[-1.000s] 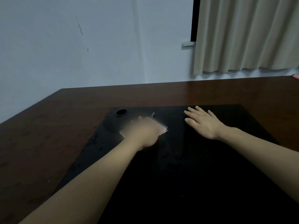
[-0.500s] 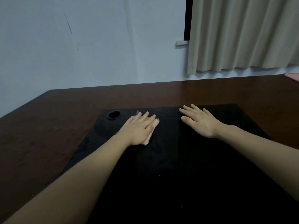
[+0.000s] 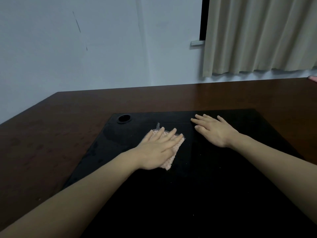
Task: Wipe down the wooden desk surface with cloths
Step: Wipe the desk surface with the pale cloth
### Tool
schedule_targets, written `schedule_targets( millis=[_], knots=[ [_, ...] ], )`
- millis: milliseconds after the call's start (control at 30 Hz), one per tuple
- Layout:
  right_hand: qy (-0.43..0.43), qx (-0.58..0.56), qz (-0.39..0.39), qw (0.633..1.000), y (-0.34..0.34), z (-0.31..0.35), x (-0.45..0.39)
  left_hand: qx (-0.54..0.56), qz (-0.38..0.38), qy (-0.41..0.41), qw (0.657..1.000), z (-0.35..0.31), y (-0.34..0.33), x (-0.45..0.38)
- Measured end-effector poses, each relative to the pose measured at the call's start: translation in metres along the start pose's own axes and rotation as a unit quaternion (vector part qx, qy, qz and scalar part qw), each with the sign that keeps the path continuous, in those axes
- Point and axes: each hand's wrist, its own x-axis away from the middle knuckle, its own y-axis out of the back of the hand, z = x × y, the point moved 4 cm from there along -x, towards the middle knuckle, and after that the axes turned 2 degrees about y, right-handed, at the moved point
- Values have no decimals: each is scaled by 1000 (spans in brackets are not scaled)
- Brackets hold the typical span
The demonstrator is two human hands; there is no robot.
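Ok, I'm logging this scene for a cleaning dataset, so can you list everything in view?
Desk: one, dark brown wood, fills the lower frame.
Mat: one, black, lying on the desk under both hands.
Hole: one, round, black, far-left corner of the mat.
Cloth: one, pink, on the mat under the left hand.
Pink item: one, right edge of the desk, cut off.
Curtain: one, beige, upper right.
Wall: pale, behind the desk.
Left hand: flat, presses the cloth.
Right hand: flat on the mat.
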Motion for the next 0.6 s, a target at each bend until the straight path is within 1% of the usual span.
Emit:
schedule_targets(
  millis=[100,233,333,400,500,600],
  knots=[
    [-3,-3,1,1000,1,0,-1,-18,-23,34,999,10,10,-23],
    [-6,-15,-6,1000,2,-2,1,24,-39,143,989,11,19,-68],
    [1,-19,-8,1000,0,-2,1,37,-36,180,982,-6,17,-79],
    [5,-22,-11,1000,-1,-2,0,39,-33,164,985,-23,13,-66],
    [8,-17,-12,1000,-1,-2,-2,32,-32,100,994,-46,5,-28],
    [5,-11,-11,1000,-2,-4,-2,6,-32,56,998,-45,-1,-1]
  ],
)
